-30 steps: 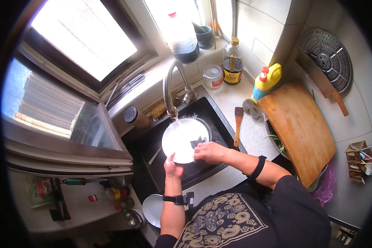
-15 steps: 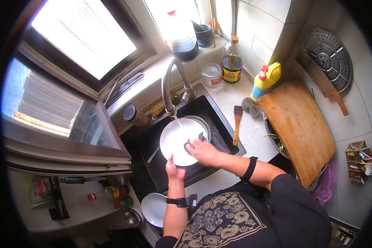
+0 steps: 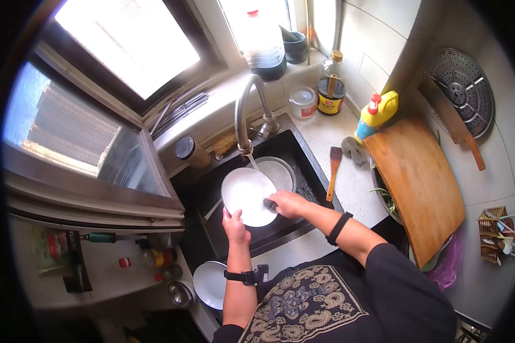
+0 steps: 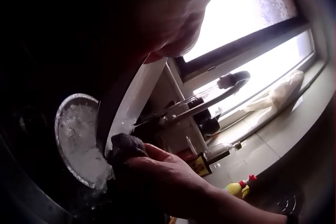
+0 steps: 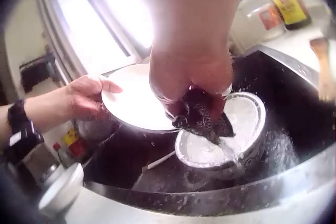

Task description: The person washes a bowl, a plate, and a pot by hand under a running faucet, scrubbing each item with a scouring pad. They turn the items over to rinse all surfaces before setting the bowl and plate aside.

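A white plate is tilted over the dark sink under the running faucet. The left hand grips its lower left rim, thumb on the upper face, also seen in the right wrist view. At the plate's right edge the right hand holds a dark scrubbing cloth, bunched in its fingers and dripping. Below and behind the plate, a round metal-rimmed bowl holding water sits in the sink.
A white bowl stands left of the left forearm. Right of the sink lie a wooden spatula and a cutting board over a basin. Bottles, including a yellow one, stand behind; an open window is at left.
The right hand with the cloth has moved from the plate's face to its right edge. The plate has tilted and shifted, showing more of the bowl behind it. The head view has shifted slightly.
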A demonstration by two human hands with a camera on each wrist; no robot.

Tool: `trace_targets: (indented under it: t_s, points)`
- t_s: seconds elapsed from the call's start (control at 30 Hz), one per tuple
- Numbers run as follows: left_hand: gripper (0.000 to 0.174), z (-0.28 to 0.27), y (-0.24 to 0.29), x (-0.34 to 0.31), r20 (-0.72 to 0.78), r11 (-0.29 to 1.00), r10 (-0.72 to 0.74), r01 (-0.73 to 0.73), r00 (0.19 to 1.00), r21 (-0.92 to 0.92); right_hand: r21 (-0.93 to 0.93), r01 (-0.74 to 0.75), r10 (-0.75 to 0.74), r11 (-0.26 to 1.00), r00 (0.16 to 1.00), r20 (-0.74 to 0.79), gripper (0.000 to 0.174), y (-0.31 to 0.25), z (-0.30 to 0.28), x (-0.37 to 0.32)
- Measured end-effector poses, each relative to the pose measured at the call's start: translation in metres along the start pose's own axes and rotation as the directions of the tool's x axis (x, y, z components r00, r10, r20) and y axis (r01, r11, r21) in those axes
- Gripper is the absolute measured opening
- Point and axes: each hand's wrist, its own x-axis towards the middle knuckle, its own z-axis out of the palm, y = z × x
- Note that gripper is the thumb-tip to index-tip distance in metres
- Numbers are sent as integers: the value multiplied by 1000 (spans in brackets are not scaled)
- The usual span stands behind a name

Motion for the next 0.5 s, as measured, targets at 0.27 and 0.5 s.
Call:
trace_targets:
  t_s: [0.27,0.5]
  points:
    - [43,27,64,-13,239,219,460,-370,855,903,938,-125,435,323,900,-29,39,38,23,-5]
    - [48,7,76,-15,110,484,519,-398,848,779,996,-70,465,47,884,41,40,62,26,-11]
